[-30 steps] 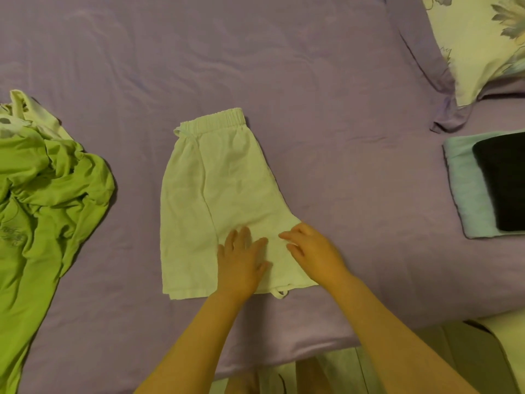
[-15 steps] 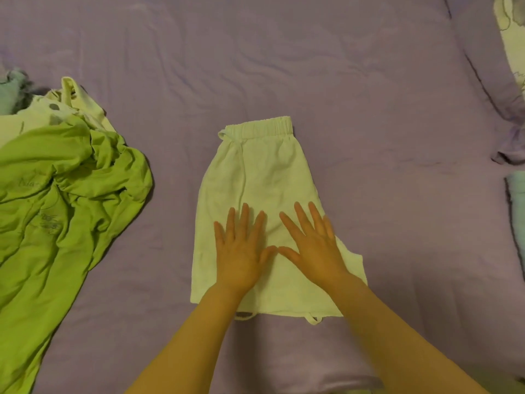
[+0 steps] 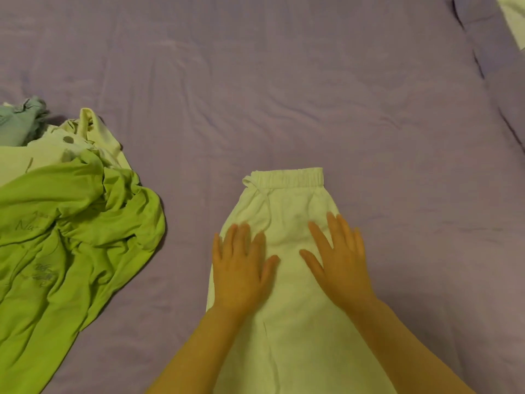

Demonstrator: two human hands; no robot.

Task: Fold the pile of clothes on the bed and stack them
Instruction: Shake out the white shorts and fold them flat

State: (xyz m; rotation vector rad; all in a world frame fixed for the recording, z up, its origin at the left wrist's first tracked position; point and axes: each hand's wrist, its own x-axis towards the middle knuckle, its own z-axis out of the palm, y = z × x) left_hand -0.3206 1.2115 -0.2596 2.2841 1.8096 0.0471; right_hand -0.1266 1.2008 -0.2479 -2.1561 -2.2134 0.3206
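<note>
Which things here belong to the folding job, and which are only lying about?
Job: pale shorts under the flat left hand and right hand; green garment and the unfolded clothes behind it.
Lying about: purple sheet; pillow corner.

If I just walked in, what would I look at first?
Probably the two hands, left and right, pressed flat with fingers spread on the pale shorts lying in the middle of the purple bed. Next, the bright green top crumpled at the left, on a heap of unfolded clothes.
</note>
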